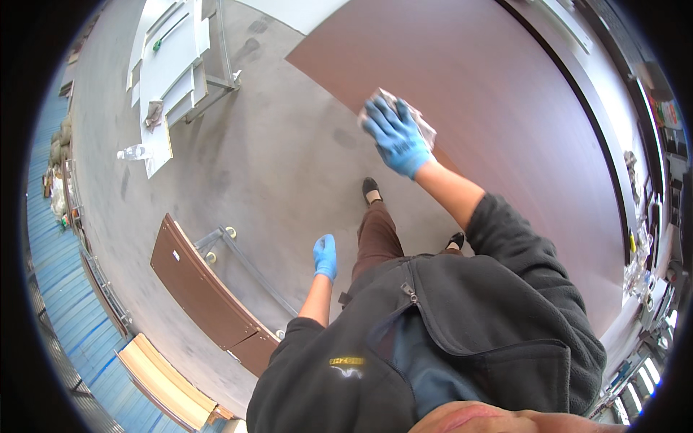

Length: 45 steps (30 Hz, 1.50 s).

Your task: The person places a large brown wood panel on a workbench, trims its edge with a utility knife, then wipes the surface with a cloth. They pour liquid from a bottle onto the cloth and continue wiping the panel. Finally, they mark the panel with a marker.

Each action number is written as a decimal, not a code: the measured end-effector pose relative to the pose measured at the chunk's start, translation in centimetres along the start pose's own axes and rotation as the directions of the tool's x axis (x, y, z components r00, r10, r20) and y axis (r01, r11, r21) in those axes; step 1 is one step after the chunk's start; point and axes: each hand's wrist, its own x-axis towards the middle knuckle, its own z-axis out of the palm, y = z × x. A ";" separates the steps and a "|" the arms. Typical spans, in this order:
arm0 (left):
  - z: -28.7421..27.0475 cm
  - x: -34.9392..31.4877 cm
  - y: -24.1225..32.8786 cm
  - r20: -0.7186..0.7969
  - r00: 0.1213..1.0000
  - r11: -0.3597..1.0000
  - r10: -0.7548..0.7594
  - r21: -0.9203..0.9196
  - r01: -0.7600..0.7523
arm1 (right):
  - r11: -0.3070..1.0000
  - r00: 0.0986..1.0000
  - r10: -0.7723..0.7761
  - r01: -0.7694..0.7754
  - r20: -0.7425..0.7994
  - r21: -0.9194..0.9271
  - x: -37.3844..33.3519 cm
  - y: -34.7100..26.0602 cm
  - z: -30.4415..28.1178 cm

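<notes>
My right hand, in a blue glove, presses a crumpled pale cloth against the near left edge of a large brown panel. Its fingers lie over the cloth, and part of the cloth sticks out beside them. My left hand, gloved in blue too, hangs low over the grey floor at my left side. The fingers there are curled closed, and nothing shows in them. It touches neither the panel nor the brown boards on the cart to its left.
Left of me, brown boards rest on a wheeled metal cart. Farther off stands a table with white panels, a grey cloth and a clear bottle. Beige strips lie at the lower left. Clutter lines the right edge.
</notes>
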 end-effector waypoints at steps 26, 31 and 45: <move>-1.9 8.6 11.9 0.157 0.987 0.987 0.033 0.147 -0.057 | 0.870 0.875 0.484 -0.479 0.014 -0.117 -3.1 2.5 -3.6; 4.7 6.3 12.8 0.307 0.952 0.887 0.009 0.437 -0.149 | 0.556 0.595 0.795 -0.793 -0.120 -0.249 -24.0 2.1 -15.2; 17.8 -11.6 13.4 0.664 0.748 0.414 0.010 0.678 -0.608 | -0.595 -0.230 0.698 -0.713 -0.678 -0.371 -79.6 0.6 -33.1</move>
